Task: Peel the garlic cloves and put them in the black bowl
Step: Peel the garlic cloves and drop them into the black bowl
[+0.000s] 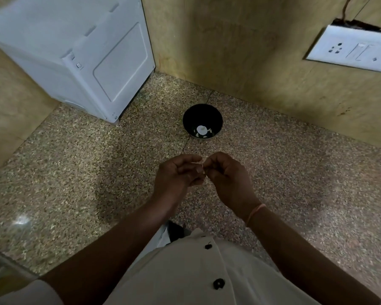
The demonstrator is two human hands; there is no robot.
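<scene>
A small black bowl [201, 115] stands on the speckled stone counter, near the back wall, with a white peeled garlic piece [201, 129] lying in its bottom. Closer to me, my left hand [176, 172] and my right hand [227, 175] meet fingertip to fingertip above the counter. Between the fingertips a small pale garlic clove [202, 169] shows, mostly hidden by the fingers. Both hands pinch it. The hands are about a hand's length in front of the bowl.
A white appliance [79, 53] stands at the back left of the counter. A white wall socket plate [352, 48] is on the tiled wall at the upper right. The counter's front edge runs along the lower left.
</scene>
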